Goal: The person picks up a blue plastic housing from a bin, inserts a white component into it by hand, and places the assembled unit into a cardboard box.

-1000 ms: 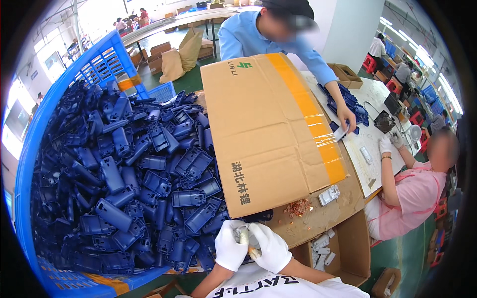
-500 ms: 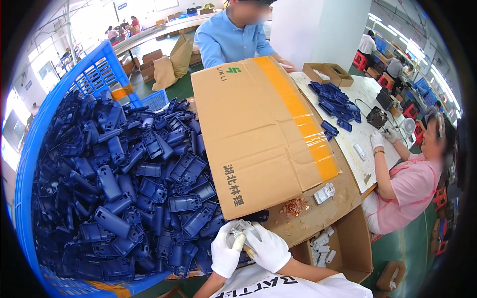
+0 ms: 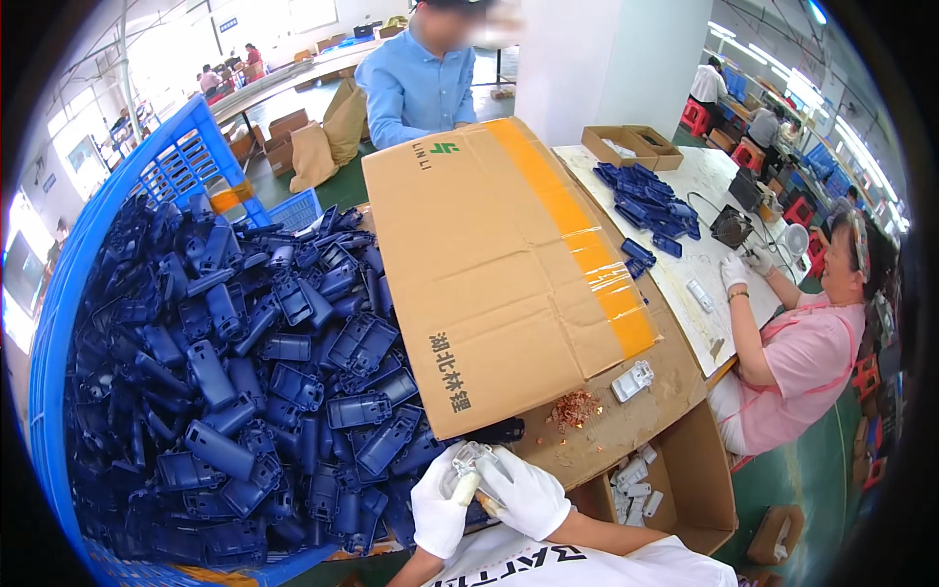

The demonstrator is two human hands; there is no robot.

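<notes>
My left hand (image 3: 438, 507) and my right hand (image 3: 530, 495), both in white gloves, are closed around a small translucent plastic part (image 3: 471, 454) close to my body. Their thumbs press in from the near side, and the gloved fingers hide much of the part. Just beyond my right hand lies a loose pile of copper-coloured bits (image 3: 574, 411) on the cardboard-covered bench (image 3: 626, 430). A white plastic housing (image 3: 633, 382) lies beside that pile.
A blue crate (image 3: 49, 391) heaped with dark blue plastic housings (image 3: 220, 450) fills the left. The big carton (image 3: 509, 264) stands ahead. An open box (image 3: 699, 479) of white pieces sits at right. One person (image 3: 416, 83) stands beyond the carton; another (image 3: 802, 342) works at the right-hand table.
My view has shifted slightly, so the scene sits a little further left. My hands still hold the plastic part. The person in blue has drawn an arm back from the carton's far side.
</notes>
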